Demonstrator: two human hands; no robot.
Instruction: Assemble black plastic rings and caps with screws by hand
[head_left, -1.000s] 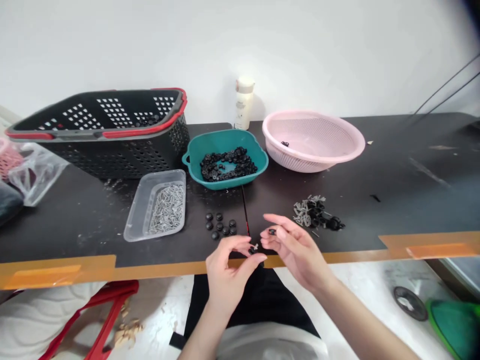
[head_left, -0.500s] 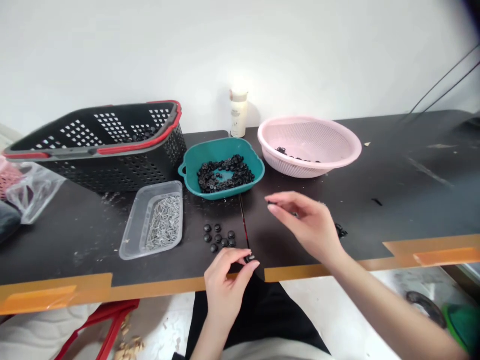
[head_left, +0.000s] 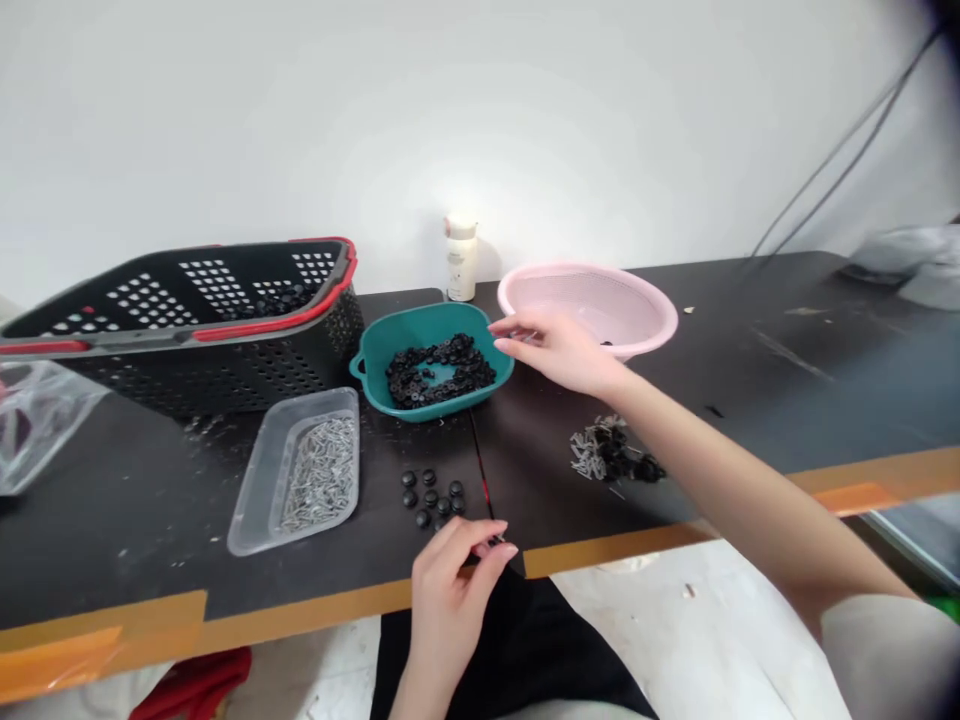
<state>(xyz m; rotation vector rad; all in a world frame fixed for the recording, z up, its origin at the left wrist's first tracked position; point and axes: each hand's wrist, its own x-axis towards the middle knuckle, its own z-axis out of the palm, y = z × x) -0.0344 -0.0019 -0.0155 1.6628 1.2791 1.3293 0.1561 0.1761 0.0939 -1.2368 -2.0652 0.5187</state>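
Observation:
My left hand (head_left: pixel 454 590) is closed in a pinch at the table's front edge, with a small dark part (head_left: pixel 491 542) mostly hidden between thumb and forefinger. Just beyond its fingers lie several black round caps (head_left: pixel 430 497). My right hand (head_left: pixel 566 350) reaches to the right rim of the teal basin (head_left: pixel 382 395), its thumb and fingers close together. A thin glint shows between them, too small to name. Small black ring-like parts (head_left: pixel 409 385) fill much of the basin. Below my right forearm lies a pile of screws with black heads (head_left: pixel 611 450).
A clear plastic tray (head_left: pixel 251 500) of metal screws (head_left: pixel 322 475) stands left of the caps. Behind it is a black basket with red handles (head_left: pixel 247 370). A pink basket (head_left: pixel 592 290) and a white bottle (head_left: pixel 461 260) stand at the back by the wall.
My right hand has moved up and left to the teal basin's rim, uncovering the screw pile. My left hand keeps its pinch at the table edge. The view has shifted slightly.

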